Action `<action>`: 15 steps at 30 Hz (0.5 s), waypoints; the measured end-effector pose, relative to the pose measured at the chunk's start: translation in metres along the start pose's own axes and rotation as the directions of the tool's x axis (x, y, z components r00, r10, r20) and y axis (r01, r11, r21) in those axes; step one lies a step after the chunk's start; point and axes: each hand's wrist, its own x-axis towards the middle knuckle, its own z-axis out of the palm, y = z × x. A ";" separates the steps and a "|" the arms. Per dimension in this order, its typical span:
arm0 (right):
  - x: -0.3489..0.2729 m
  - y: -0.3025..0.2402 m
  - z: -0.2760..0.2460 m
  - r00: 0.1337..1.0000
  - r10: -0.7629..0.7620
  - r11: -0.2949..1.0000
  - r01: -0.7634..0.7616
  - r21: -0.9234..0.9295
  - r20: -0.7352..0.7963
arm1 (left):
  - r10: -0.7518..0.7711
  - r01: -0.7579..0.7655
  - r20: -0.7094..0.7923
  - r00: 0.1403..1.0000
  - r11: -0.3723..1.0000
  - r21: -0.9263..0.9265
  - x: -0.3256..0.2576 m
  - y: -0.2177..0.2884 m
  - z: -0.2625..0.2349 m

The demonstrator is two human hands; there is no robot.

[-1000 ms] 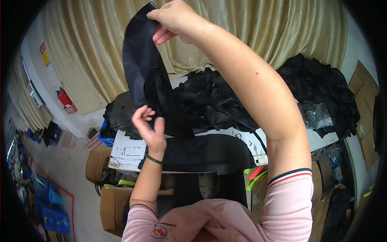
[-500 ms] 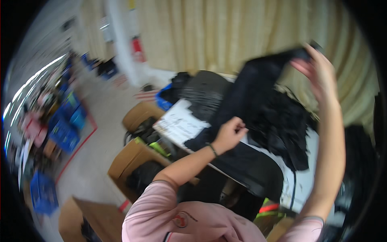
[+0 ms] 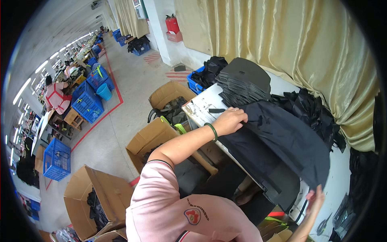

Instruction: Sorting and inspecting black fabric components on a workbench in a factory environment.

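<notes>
On the white worktable (image 3: 201,105) in the head view lies a large dark piece of cut fabric (image 3: 282,139), flat, matte and nearly black, with a rounded outer edge toward the lower right and a few small slits in its surface. It covers the middle of the table and drapes over the near edge. The left hand (image 3: 230,120), a green band on its wrist, presses down on the fabric's left border with fingers curled over the edge; whether it pinches the cloth or only rests on it cannot be told. The right hand (image 3: 315,200) shows only partly at the fabric's lower right rim, fingers spread and open, touching or just beside the cloth; the contact is hard to make out.

Behind the fabric stands a stack of dark grey curved panels (image 3: 244,80), and loose black scraps (image 3: 312,109) lie along the yellow curtain (image 3: 290,44). Below the table's left end are open brown cardboard boxes (image 3: 155,141). The table's far right end is lost in the dark rim of the lens.
</notes>
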 end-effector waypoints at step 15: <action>-0.056 0.110 -0.027 0.955 0.296 0.881 -0.262 -0.395 0.026 | 0.001 -0.009 0.410 0.912 1.000 0.016 -0.071 -0.012 0.089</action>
